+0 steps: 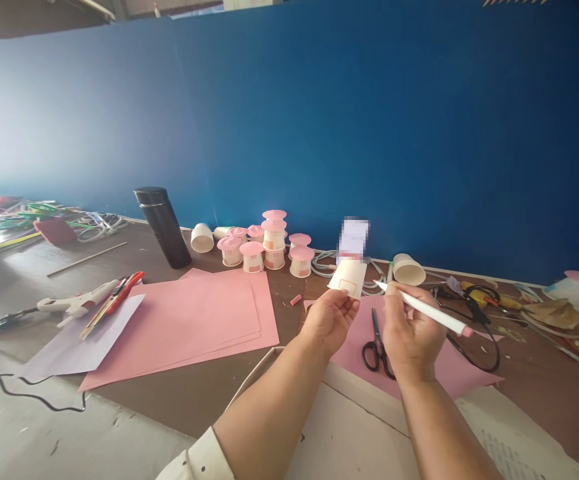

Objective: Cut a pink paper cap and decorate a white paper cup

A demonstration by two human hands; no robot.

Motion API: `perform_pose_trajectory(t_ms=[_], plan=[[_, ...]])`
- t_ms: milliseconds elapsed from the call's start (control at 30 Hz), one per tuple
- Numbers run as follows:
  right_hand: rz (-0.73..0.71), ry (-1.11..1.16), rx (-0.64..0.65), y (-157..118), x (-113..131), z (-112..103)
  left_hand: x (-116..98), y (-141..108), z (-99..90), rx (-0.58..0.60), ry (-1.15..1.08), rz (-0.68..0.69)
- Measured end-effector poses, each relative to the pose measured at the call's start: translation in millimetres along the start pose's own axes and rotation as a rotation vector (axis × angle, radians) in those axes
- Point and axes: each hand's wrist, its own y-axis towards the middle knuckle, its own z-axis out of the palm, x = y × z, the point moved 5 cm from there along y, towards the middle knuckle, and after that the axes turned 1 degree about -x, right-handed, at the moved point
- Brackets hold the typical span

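Observation:
My left hand (332, 321) grips a white paper cup (349, 276) by its lower edge; a pink outline is drawn on the cup's side. My right hand (413, 330) is closed around a white marker (432, 311) with a pink end, its tip pointing left near the cup. Black-handled scissors (378, 347) lie between my forearms on a pink sheet (352, 353). A small pink cap (296, 300) rests on the table left of my left hand. Beyond it stand several small cups with pink paper roofs (301, 259) and drawn windows.
Pink sheets (209, 313) cover the table's left part, with a lilac sheet (74, 350), glue gun (76, 301) and red cutter (114, 301). A black bottle (163, 227) stands behind. Cables and a plain cup (409, 269) sit by the blue partition (289, 120).

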Motion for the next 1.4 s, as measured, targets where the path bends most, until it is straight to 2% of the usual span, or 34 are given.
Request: perform_pose_trajectory(t_ms=[167,333,533,733,1233,1400], plan=[[0.085,0.085,0.017,3.7,-1.5,0.0,-0.9,-0.1,1.2,0.026,-0.022,-0.005],[0.104,0.121,0.023,4.1,-2.5,-0.2,-0.8,0.0,1.3,0.029,-0.002,0.021],[0.064,0.116,0.055,0.7,-6.3,1.9,-1.4,0.2,6.5,0.205,0.014,0.09],[0.012,0.079,0.121,-4.6,-3.7,6.5,-1.5,-0.5,10.2,0.284,0.009,0.1],[0.074,0.113,0.13,-4.0,-7.7,7.1,0.6,3.0,4.2,0.165,-0.042,0.064],[0.055,0.117,0.126,-3.7,-7.5,6.6,1.0,2.9,2.7,0.105,-0.014,0.071]])
